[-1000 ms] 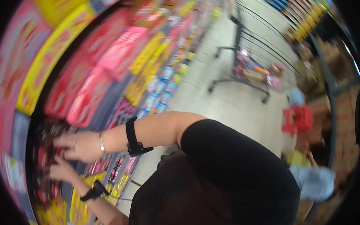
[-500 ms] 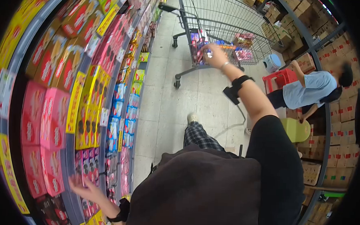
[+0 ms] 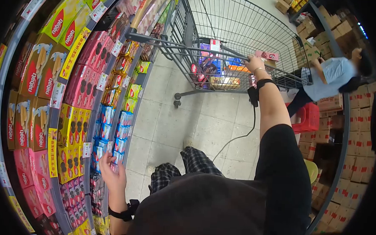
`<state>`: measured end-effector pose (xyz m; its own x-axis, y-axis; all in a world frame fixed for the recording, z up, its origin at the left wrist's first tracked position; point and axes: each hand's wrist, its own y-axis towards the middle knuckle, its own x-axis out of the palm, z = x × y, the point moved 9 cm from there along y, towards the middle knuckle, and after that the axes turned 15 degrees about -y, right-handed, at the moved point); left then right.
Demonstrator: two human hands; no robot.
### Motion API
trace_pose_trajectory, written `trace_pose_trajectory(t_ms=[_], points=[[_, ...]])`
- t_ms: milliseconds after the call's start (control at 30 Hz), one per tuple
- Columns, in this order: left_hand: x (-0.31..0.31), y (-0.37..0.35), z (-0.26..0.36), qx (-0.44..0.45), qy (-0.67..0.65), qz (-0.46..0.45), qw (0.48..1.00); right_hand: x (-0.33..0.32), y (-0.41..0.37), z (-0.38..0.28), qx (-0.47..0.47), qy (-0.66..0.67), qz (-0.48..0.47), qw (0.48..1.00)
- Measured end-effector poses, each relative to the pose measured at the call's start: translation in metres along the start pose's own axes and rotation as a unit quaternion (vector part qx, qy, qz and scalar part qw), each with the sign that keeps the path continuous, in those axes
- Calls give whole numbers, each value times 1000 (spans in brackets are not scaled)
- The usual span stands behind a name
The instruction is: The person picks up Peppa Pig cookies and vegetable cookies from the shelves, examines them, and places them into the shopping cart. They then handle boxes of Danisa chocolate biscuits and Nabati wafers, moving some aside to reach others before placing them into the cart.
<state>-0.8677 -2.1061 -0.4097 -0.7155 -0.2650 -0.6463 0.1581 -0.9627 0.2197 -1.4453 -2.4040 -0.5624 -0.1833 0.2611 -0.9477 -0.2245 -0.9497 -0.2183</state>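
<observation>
My left hand is raised against the shelf front with its fingers apart, touching a row of small blue packets. Nothing is in it. My right hand reaches forward and grips the near rim of a wire shopping cart. The cart holds several boxes and packets, among them a pink box just beyond my fingers. Both wrists wear black bands, and a cable hangs from the right one.
Curved shelves on the left carry yellow boxes, pink boxes and green-and-brown biscuit boxes. A person in a light blue top bends by stacked cardboard cartons at the right. A red stool stands there.
The cart has come closer. My right hand went from inside the basket to its rim. My left hand rose from the low pink packets to the blue ones.
</observation>
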Motion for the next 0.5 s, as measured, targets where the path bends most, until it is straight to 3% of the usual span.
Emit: trace_pose_trajectory(t_ms=[67, 233, 333, 467, 500], points=[[17, 13, 6, 0, -4, -22, 1000, -5, 2, -4, -9, -5, 68, 998], [113, 64, 88, 199, 36, -132, 970, 2, -34, -16, -27, -35, 142, 989], [177, 97, 123, 245, 120, -177, 946, -1, -82, -33, -47, -25, 117, 992], [219, 130, 121, 309, 146, -148, 928, 15, -147, -49, -64, -31, 81, 994], [226, 129, 108, 294, 160, -176, 926, 17, -163, -55, -69, -26, 63, 995]])
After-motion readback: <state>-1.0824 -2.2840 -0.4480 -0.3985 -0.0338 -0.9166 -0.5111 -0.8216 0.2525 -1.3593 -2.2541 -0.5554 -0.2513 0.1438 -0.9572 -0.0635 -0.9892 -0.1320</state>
